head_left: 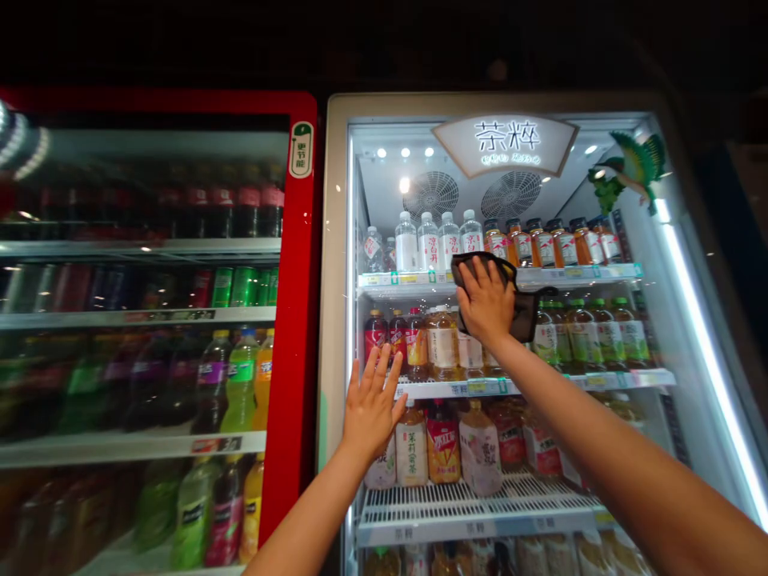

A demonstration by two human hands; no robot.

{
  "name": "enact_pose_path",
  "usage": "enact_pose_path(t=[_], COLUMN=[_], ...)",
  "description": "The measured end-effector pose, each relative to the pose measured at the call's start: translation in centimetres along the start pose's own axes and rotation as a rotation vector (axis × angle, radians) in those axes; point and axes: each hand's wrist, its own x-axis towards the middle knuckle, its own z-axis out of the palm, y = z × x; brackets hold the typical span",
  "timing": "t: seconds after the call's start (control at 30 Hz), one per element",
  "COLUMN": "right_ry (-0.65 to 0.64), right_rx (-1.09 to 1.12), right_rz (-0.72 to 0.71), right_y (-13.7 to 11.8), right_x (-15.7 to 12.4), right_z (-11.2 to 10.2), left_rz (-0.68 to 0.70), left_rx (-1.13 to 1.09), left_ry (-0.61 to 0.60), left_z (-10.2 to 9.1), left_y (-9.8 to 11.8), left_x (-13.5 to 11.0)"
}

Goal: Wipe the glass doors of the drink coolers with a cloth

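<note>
My right hand (487,302) presses a dark cloth (526,314) flat against the glass door (390,192) of a lit drinks fridge, level with the upper shelves. A loose part of the cloth shows to the right of the hand. Lower and to the left, my left hand (373,400) rests with spread fingers at the door's left side and holds nothing. Through the glass, bottled drinks show behind both hands, such as clear water bottles (428,242) and amber tea bottles (543,242).
A second fridge with a red frame (300,304) stands to the left, holding rows of bottles and cans. A lighted sign (507,144) is at the top of the right fridge. A green bird-shaped decoration (637,168) sits at its upper right corner.
</note>
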Motion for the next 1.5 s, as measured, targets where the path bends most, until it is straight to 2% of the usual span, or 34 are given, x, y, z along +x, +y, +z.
enact_pose_path(t=[0.07,0.13,0.2,0.27,0.3,0.37,0.43,0.5,0.57,0.63,0.73,0.83,0.9,0.97,1.17,1.23,1.37,1.5], right_ry=[-0.044,-0.109,-0.178,-0.237,-0.251,-0.231,-0.154,-0.073,-0.028,-0.034,-0.113,-0.210,-0.236,-0.225,-0.126,-0.099,-0.106,-0.182], right_rx=[0.020,0.026,0.032,0.038,0.036,0.022,0.016,0.036,0.072,0.104,0.127,0.142,0.142,0.135,0.141,0.140,0.132,0.142], right_rz=[-0.100,-0.245,-0.411,-0.542,-0.561,-0.480,-0.295,-0.126,-0.051,-0.085,-0.271,-0.493,-0.565,-0.571,-0.495,-0.460,-0.471,-0.614], right_y=[-3.7,-5.8,-5.9,-4.4,-3.5,-2.0,-2.0,-3.8,-7.0,-10.4,-14.0,-15.2,-15.4,-16.0,-20.0,-20.9,-20.9,-19.6], right_x=[-0.4,-2.4,-5.2,-7.4,-8.0,-7.8,-6.0,-3.6,-1.8,-1.5,-3.6,-6.3,-6.6,-5.2,2.8,4.2,3.7,0.5], right_z=[0.6,0.5,-0.3,-1.1,-1.5,-1.7,-1.1,0.1,1.3,2.0,1.8,1.0,0.8,1.0,3.2,3.6,3.5,2.7], left_rz=[0.002,0.008,0.010,0.015,0.020,0.028,0.025,0.029,0.039,0.043,0.023,0.017,0.032,0.045,0.057,0.055,0.001,-0.089], left_rx=[0.007,0.008,0.009,0.011,0.013,0.018,0.028,0.041,0.055,0.071,0.094,0.106,0.112,0.125,0.172,0.173,0.150,0.117], left_ry=[-0.004,-0.009,-0.010,-0.009,-0.011,-0.025,-0.050,-0.078,-0.105,-0.130,-0.144,-0.129,-0.120,-0.109,-0.059,-0.044,-0.078,-0.150], left_z=[-0.1,0.0,0.0,0.0,0.0,-0.1,-0.4,-0.7,-1.1,-1.3,-1.4,-1.3,-1.2,-1.1,-0.5,-0.3,-0.1,-0.2], left_y=[-0.5,-0.9,-1.3,-2.0,-2.4,-3.4,-4.5,-5.5,-6.3,-6.8,-7.1,-7.2,-7.3,-7.4,-7.9,-7.8,-7.2,-6.1], left_x=[-0.4,-0.9,-1.4,-2.0,-2.4,-3.2,-3.9,-4.6,-5.0,-5.4,-5.9,-6.5,-6.7,-6.9,-7.3,-7.5,-8.0,-8.9])
